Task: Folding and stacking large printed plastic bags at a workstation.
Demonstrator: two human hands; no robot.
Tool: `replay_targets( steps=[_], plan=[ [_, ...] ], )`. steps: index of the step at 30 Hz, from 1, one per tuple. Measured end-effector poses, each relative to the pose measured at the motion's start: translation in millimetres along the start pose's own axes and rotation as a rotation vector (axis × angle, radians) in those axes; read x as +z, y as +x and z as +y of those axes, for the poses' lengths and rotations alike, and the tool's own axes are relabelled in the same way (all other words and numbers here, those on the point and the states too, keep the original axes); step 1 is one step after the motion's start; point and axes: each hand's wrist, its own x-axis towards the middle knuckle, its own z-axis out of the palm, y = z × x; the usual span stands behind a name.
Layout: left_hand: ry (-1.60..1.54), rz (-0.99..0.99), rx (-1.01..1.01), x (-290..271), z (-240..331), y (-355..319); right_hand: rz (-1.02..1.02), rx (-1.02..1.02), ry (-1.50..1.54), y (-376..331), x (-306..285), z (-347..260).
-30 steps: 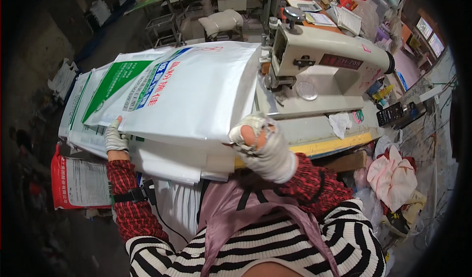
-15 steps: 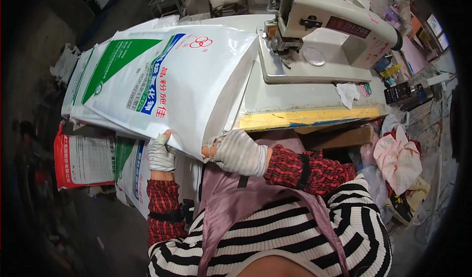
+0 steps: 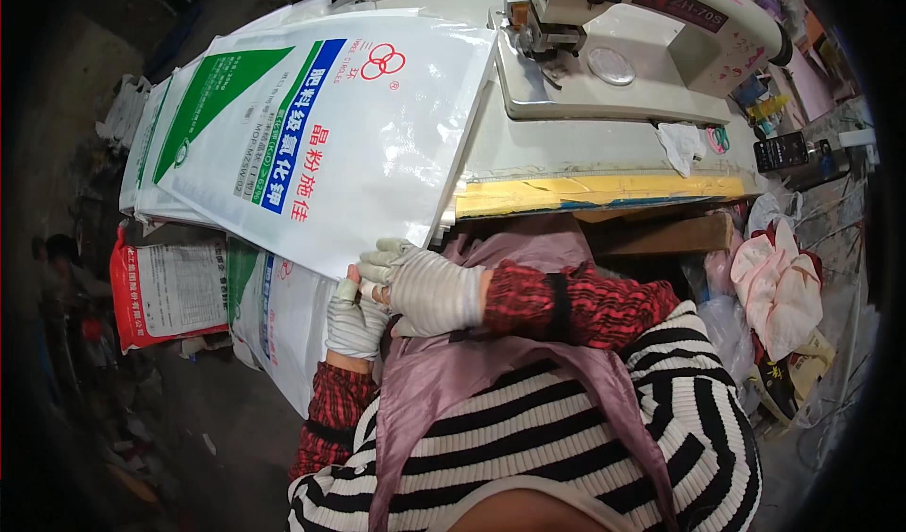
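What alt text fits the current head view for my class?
A person's gloved left hand and right hand meet at the near corner of a white printed bag; a pale sewing machine stands on a table at right.

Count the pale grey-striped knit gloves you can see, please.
2: one pale glove on the left hand, at the near edge of the glossy white plastic sack; another on the right hand, just beside it. Others may be hidden.
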Motion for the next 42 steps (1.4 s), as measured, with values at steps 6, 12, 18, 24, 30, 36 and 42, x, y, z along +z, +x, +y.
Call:
replay_targets(
  steps=[6, 12, 18, 24, 30, 36, 42],
  plan=[
    [0.097, 0.317, 0.076, 2, 8, -9, 0.101, 0.59, 0.529, -56, -35, 44],
    [0.236, 0.373, 0.001, 7, 6, -34, 0.072, 0.196, -0.123, -15, 23, 108],
    [0.412, 0.529, -0.015, -13, -1, -58, 0.267, 0.337, -0.093, -25, 39, 151],
    [0.402, 0.741, 0.037, -47, 5, -62, 0.618, 0.698, 0.367, -39, 7, 144],
    [0.525, 0.85, 0.046, -68, 6, -62, 1.141, 0.844, 0.885, -85, -48, 140],
    [0.323, 0.811, 0.107, -53, -12, -64, 0.492, 0.929, 0.198, -32, -80, 167],
    [0.001, 0.588, 0.055, -37, -22, -78, 0.11, 1.056, 0.065, -39, -46, 187]
  ],
)
